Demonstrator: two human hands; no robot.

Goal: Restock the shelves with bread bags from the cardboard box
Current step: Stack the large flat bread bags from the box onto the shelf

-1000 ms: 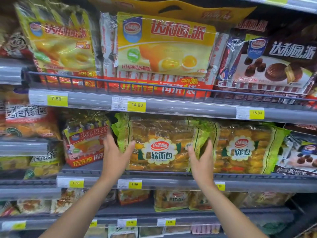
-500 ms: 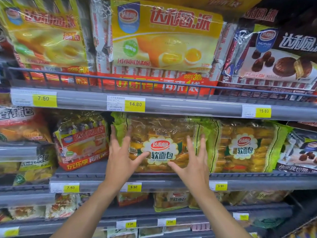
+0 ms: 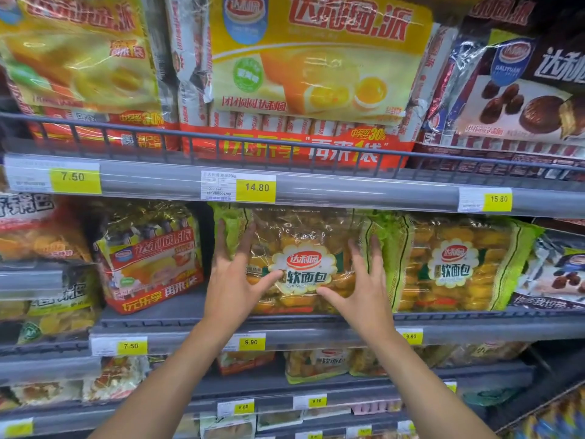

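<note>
A clear bread bag [image 3: 304,248] with green ends and a white flower-shaped label stands upright on the middle shelf [image 3: 316,326]. My left hand [image 3: 235,280] lies flat on its left half, fingers spread and straight. On the right half my right hand [image 3: 364,286] presses with spread fingers too. A second bag of the same bread [image 3: 465,264] stands right beside it, touching its right end. The cardboard box is out of view.
A red and yellow cake pack [image 3: 152,258] stands left of the bread bag. Large yellow cake packs [image 3: 316,68] and a dark chocolate pack [image 3: 519,96] fill the upper shelf behind a wire rail. More bread bags [image 3: 316,362] lie on the shelf below. Yellow price tags line each shelf edge.
Both hands came in from the bag's two ends onto its front face and now press flat on it. The camera moved closer to the shelf.
</note>
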